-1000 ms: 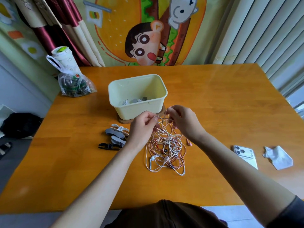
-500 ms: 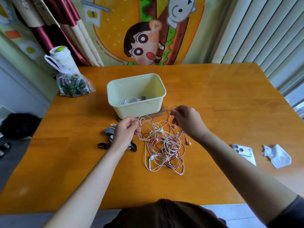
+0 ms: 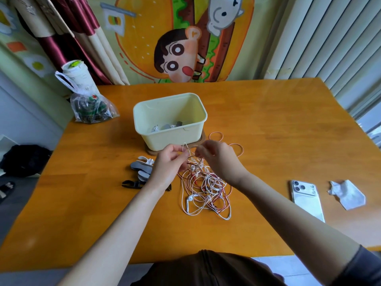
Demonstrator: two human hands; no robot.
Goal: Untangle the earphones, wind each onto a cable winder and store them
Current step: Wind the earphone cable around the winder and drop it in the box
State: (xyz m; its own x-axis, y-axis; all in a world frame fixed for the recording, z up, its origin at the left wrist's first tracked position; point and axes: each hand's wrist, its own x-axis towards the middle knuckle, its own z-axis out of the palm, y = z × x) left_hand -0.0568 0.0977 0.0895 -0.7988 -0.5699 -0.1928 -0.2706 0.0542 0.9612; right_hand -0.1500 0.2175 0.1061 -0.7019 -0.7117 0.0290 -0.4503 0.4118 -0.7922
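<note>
Both hands are up over the orange counter, right in front of the cream tub. My left grip is pinched together on a thin white strand, thumb and fingers curled round it, and a small loop of that strand stands up just above my fingertips. My right grip is close beside it, nearly touching, fingers curled and clamped on more strands from the same bundle.

The earphones are one knot of white, pink and dark red cable. The top of the knot is lifted between my hands, while the bulk lies on the counter below my wrists. A white earbud sits at the near left edge of the pile. Two pink loops spill out past my right hand, towards the tub.

The cable winders, grey and white with a black one nearest me, lie in a little heap just left of my left hand, partly hidden by it. Inside the tub I see some small grey and white pieces, too small to tell apart.

Off to the right lie a phone, face down, and a crumpled tissue. A plastic bag stands at the far left corner.
</note>
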